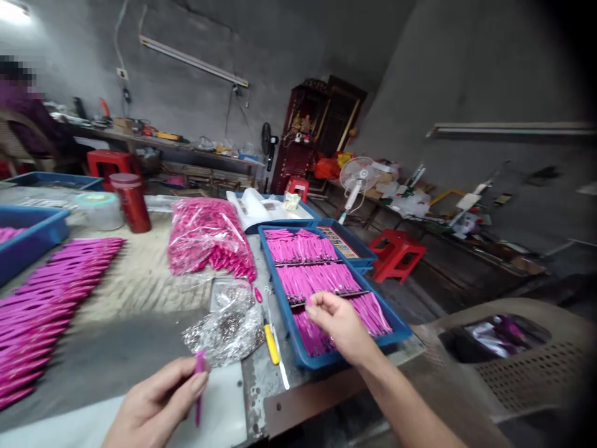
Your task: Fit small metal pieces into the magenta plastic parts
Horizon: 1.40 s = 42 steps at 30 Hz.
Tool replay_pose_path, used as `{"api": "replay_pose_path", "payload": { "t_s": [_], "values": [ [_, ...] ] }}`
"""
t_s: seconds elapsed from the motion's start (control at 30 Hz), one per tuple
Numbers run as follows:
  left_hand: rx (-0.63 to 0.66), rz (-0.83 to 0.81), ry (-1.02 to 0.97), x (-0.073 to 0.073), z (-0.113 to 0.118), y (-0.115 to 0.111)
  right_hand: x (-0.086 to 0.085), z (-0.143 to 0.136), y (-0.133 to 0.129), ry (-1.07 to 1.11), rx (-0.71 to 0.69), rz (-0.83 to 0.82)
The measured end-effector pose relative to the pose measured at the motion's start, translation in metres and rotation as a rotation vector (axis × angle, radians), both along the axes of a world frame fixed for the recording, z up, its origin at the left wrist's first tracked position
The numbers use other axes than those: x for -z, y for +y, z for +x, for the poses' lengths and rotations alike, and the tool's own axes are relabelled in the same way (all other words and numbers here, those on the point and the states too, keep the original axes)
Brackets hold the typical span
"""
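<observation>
My left hand (pixel 161 398) pinches a slim magenta piece (pixel 200 386) upright between thumb and fingers, above a white sheet (pixel 226 398) at the table's front. Over the front part of a blue tray (pixel 298 358), my right hand (pixel 338 320) has its fingertips pressed together. A bit of pink shows at those fingertips, but I cannot tell whether it is held. Rows of slim pink pieces (pixel 321 278) fill this tray, split by dark dividers. Between the hands lie crumpled clear plastic (pixel 228 333) with small metal parts and a yellow-handled tool (pixel 271 344).
Many magenta pieces (pixel 56 311) lie overlapped on the left. Behind are a bulging bag of magenta pieces (pixel 209 236), a red lidded cup (pixel 132 202) and a clear tub (pixel 99 210). Another blue tray (pixel 32 236) stands far left. A chair (pixel 522 373) stands right; a person (pixel 28 118) sits back left.
</observation>
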<state>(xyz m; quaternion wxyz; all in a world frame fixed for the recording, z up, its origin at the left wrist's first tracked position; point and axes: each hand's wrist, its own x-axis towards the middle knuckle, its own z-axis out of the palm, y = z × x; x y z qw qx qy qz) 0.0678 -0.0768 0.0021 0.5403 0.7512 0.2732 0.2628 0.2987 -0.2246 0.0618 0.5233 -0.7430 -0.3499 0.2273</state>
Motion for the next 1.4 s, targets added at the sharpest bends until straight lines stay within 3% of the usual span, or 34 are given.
{"api": "replay_pose_path", "payload": {
  "t_s": [0.07, 0.13, 0.27, 0.37, 0.73, 1.4],
  "values": [
    [0.056, -0.092, -0.053, -0.021, 0.013, -0.013, 0.009, -0.032, 0.001, 0.123, -0.106, 0.049],
    [0.057, -0.232, -0.113, -0.031, 0.024, -0.023, 0.021, -0.058, 0.003, 0.214, -0.170, 0.072],
    [0.037, -0.510, -0.176, -0.025, 0.031, -0.037, 0.044, -0.093, 0.009, 0.345, -0.258, 0.107],
    [0.028, -0.617, -0.211, -0.016, 0.028, -0.042, 0.053, -0.106, 0.013, 0.400, -0.296, 0.141],
    [0.021, -0.659, -0.213, -0.003, 0.026, -0.043, 0.061, -0.118, 0.016, 0.442, -0.252, 0.142],
    [-0.005, -0.683, -0.188, -0.004, 0.027, -0.048, 0.064, -0.117, 0.015, 0.394, -0.279, 0.080]
  ]
}}
